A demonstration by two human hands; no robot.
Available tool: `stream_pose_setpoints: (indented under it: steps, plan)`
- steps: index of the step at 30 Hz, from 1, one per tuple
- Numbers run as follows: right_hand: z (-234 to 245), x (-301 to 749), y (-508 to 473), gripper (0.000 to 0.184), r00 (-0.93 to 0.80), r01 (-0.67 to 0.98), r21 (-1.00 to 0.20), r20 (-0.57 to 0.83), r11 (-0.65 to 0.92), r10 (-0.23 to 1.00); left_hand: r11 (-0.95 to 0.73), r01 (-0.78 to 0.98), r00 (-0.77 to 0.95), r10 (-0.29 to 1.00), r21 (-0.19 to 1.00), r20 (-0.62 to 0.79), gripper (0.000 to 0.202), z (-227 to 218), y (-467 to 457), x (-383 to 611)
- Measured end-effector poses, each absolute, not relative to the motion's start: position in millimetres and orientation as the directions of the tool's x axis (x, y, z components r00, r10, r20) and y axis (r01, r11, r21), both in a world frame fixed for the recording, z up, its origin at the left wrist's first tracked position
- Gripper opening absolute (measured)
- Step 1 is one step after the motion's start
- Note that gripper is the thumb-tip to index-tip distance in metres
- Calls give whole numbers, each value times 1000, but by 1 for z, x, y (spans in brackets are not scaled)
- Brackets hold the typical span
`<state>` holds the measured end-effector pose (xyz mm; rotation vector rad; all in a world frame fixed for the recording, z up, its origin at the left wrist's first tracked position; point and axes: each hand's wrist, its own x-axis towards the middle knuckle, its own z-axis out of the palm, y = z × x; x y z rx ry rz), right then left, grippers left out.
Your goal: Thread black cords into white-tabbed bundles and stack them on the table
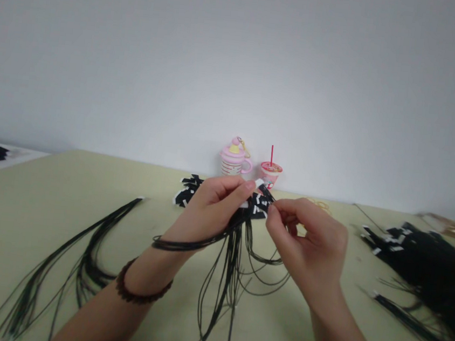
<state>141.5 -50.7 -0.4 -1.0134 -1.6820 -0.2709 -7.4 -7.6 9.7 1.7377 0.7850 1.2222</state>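
Thin black cables [227, 279] are ending in a small white connector [259, 183]. The flat pale yellow-green tabletop [59, 185] is looking plain. Far off, a pink mug-shaped ornament [232, 157] is showing dark stripes; a round pink cup [269, 181] is bearing a red straw [272, 154].

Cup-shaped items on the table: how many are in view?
2: a pink lidded mug and, right of it, a cup with a red straw, both near the wall. Another could be hidden behind the left hand.
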Motion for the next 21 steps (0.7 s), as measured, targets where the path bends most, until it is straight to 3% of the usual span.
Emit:
stream_pose_setpoints:
  steps: [9, 13, 15, 18, 21]
  plan:
    - [-2, 142, -49, 11, -32, 729, -306, 878, 612, 477, -489, 64, 368, 822, 870, 435, 33, 10, -5, -9]
    - [-3, 141, -48, 8, -38, 741, -291, 881, 605, 471, -403, -68, 329, 855, 913, 401, 28, 8, -5, -6]
    - [-3, 138, -50, 6, -39, 769, -236, 911, 594, 411, -338, -157, 291, 882, 928, 370, 26, 7, -5, -4]
    - [-2, 133, -60, 18, -38, 784, -161, 952, 599, 304, -257, -239, 218, 926, 936, 310, 27, 7, -2, -2]
    - [1, 127, -76, 16, -106, 654, -230, 915, 720, 389, -224, -274, 143, 952, 935, 270, 26, 9, 1, -1]
